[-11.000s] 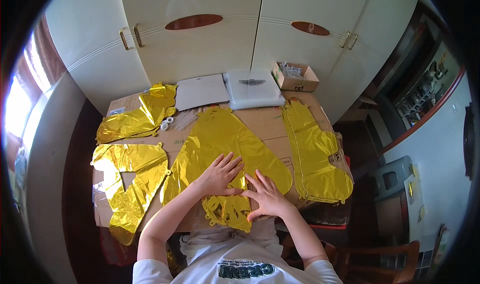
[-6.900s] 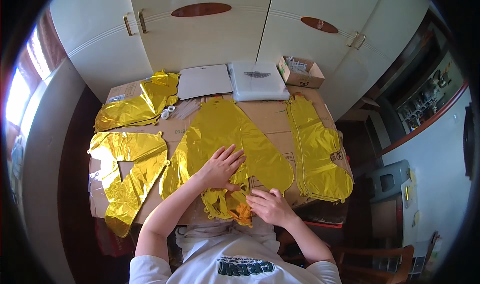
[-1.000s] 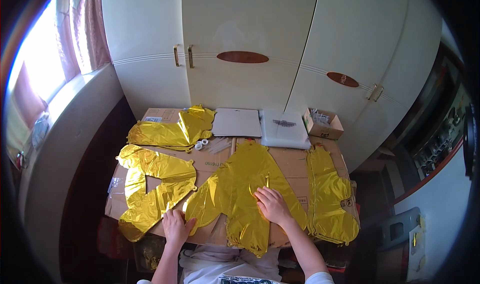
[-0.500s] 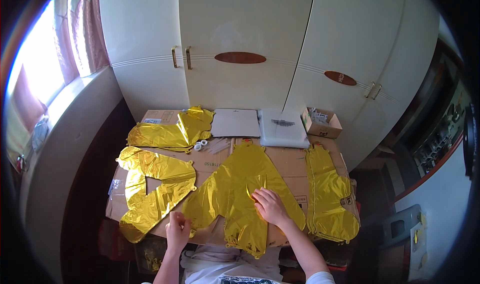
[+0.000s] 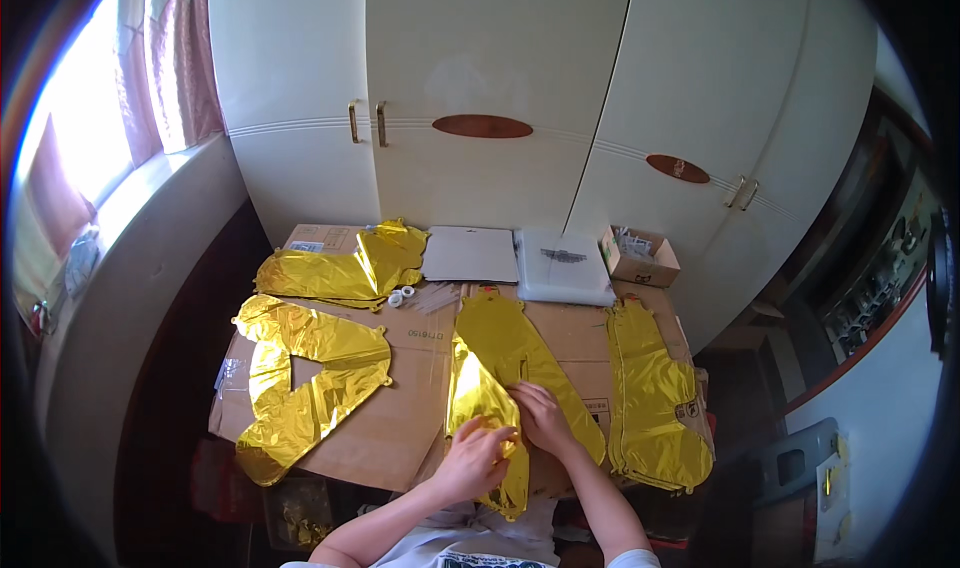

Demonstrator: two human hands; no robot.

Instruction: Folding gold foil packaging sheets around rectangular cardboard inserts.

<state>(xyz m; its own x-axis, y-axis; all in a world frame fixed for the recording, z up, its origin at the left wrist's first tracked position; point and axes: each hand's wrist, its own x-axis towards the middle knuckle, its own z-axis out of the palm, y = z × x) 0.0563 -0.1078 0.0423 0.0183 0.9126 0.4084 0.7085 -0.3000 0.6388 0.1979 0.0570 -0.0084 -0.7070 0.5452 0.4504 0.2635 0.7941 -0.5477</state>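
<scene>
A flat gold foil balloon [image 5: 505, 358] lies in the middle of a cardboard-covered table [image 5: 400, 418], folded lengthwise into a narrower strip. My left hand [image 5: 475, 458] grips its near left edge, fingers curled over the foil. Beside it, my right hand [image 5: 540, 418] presses flat on the foil. Both forearms come in from the lower edge.
Another gold balloon [image 5: 300, 378] lies at the left, one more [image 5: 345, 268] at the back left, and a long one [image 5: 655, 398] at the right. A grey flat pad [image 5: 470, 254], a clear plastic packet [image 5: 563, 266], a small cardboard box [image 5: 640, 258] and white tape rolls [image 5: 400, 296] sit at the back. White cabinets [image 5: 500, 98] stand behind.
My left hand moved from the table's left front over to the middle balloon and took hold of its edge. The balloon is now folded narrower. My right hand stayed on it.
</scene>
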